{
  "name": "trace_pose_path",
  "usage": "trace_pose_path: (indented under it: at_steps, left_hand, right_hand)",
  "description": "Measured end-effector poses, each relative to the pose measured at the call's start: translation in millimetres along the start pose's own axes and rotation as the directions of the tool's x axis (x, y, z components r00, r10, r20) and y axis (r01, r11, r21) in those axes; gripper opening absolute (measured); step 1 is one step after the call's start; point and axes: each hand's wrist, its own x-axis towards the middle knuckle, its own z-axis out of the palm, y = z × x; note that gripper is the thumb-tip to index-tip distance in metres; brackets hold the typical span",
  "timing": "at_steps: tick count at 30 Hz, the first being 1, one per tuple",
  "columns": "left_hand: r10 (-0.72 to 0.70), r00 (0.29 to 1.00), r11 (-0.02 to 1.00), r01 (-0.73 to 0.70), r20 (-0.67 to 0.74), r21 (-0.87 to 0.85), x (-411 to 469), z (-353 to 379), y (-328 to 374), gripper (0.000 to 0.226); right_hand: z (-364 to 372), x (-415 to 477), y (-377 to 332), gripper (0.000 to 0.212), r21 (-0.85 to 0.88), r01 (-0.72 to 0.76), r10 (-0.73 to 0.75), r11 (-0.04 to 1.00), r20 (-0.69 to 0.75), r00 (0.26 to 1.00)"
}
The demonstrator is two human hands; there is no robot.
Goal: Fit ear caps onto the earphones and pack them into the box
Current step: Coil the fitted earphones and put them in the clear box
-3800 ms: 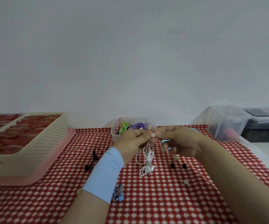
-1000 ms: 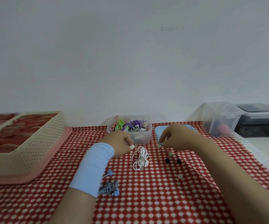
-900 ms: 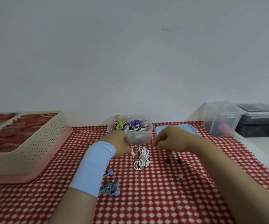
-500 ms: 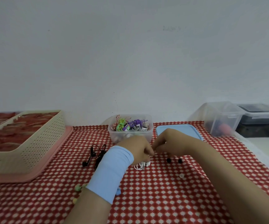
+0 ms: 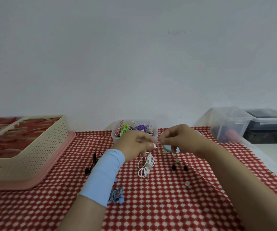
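- One basket (image 5: 39,147) far left on the table (image 5: 151,205).
- Black earphones (image 5: 87,171) just left of the left forearm.
- Left hand (image 5: 134,144) gripping white earphones (image 5: 146,167), coil hanging to the table, before the box (image 5: 115,138).
- Right hand (image 5: 182,139) close beside, fingertips pinched; on what, cannot tell.
- Loose caps (image 5: 173,167) beneath it.
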Motion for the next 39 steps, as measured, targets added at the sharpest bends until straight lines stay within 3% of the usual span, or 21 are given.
trace_pose_path:
  at_steps: [4,8,12,18,26,35,39]
  left_hand:
    - [-0.087,0.993,0.969,0.067,-0.078,-0.239,0.0,1.7,2.0,0.015]
    - [-0.159,0.985,0.889,0.116,-0.062,-0.443,2.9,4.2,-2.9,0.016]
    - [-0.169,0.986,0.799,0.129,-0.013,-0.588,1.8,4.8,-3.4,0.011]
    - [-0.136,0.991,0.812,0.108,-0.006,-0.573,0.0,3.8,-3.9,0.012]
    - [-0.114,0.993,0.803,0.098,0.009,-0.587,0.5,3.3,-4.2,0.012]
    - [-0.100,0.995,0.831,0.077,-0.011,-0.551,1.0,8.1,-2.3,0.011]
    - [-0.084,0.996,0.764,0.075,0.016,-0.641,0.9,9.0,-1.0,0.013]
  right_hand:
    - [1.0,-1.9,-4.5,0.007,0.193,-0.043,0.043,0.980,0.005,0.999]
    - [4.5,-1.3,-8.1,0.009,0.392,-0.094,0.088,0.915,0.033,0.996]
    - [12.6,3.0,-4.1,0.011,0.476,-0.111,0.081,0.872,0.085,0.993]
    - [17.0,3.3,-3.6,0.018,0.483,-0.110,0.071,0.868,0.099,0.993]
    - [17.7,3.0,-4.1,0.043,0.517,-0.133,0.069,0.846,0.141,0.988]
    - [15.0,3.7,-2.6,0.039,0.528,-0.185,0.106,0.829,0.177,0.979]
    - [15.6,5.4,0.5,0.043,0.537,-0.141,0.038,0.832,0.198,0.979]
